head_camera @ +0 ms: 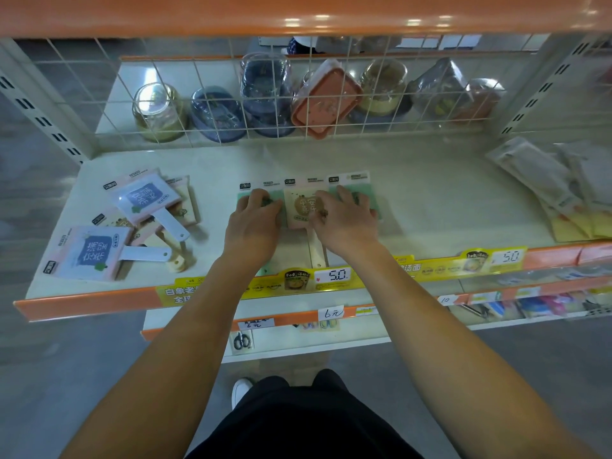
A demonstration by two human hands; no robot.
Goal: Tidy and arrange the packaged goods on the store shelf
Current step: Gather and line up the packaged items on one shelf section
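Note:
Three packaged hand mirrors lie side by side in the middle of the cream shelf [414,207], handles toward me. My left hand [255,220] rests flat on the left green pack [243,197]. My right hand [344,217] lies over the right green pack [359,185], its thumb touching the beige middle pack [299,207]. Both hands press down with fingers bent; neither lifts a pack. A loose heap of pink packs [145,197] and another pink pack [89,253] lies at the shelf's left.
A wire grid [231,94] backs the shelf, with jars and boxes behind it. Clear and yellow packets [546,187] pile up at the right end. An orange price rail [99,299] runs along the front edge. Lower shelves hold scissors.

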